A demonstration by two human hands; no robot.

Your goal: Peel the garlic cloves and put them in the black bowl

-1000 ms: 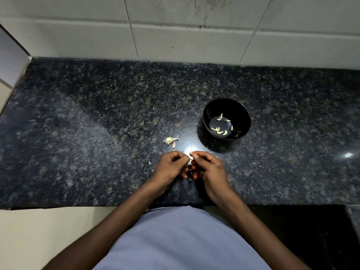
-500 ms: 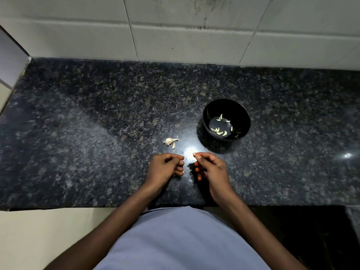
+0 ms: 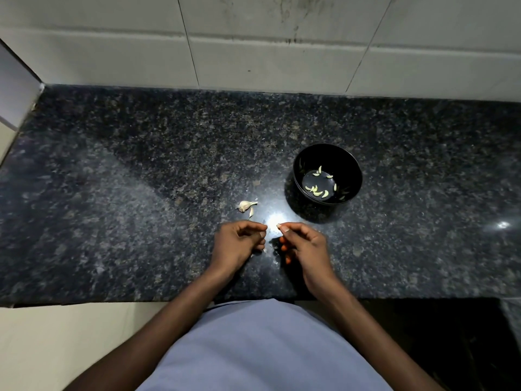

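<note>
The black bowl (image 3: 353, 170) stands on the dark granite counter and holds several peeled garlic cloves (image 3: 318, 191). My right hand (image 3: 304, 246) pinches a small garlic clove (image 3: 278, 226) between thumb and forefinger, just in front of the bowl. My left hand (image 3: 238, 244) is beside it, a short gap apart, with fingers curled; a pale bit of skin shows by its fingertips but I cannot tell if it holds it. A piece of garlic bulb (image 3: 244, 205) and a loose sliver (image 3: 251, 213) lie on the counter just beyond my left hand.
The granite counter (image 3: 112, 207) runs to a white tiled wall (image 3: 253, 52) at the back. Its front edge is at my waist. A bright light glare (image 3: 273, 221) sits on the counter between my hands.
My hands were together working on the clove; they have pulled apart, the left moving left, while the right keeps the clove.
</note>
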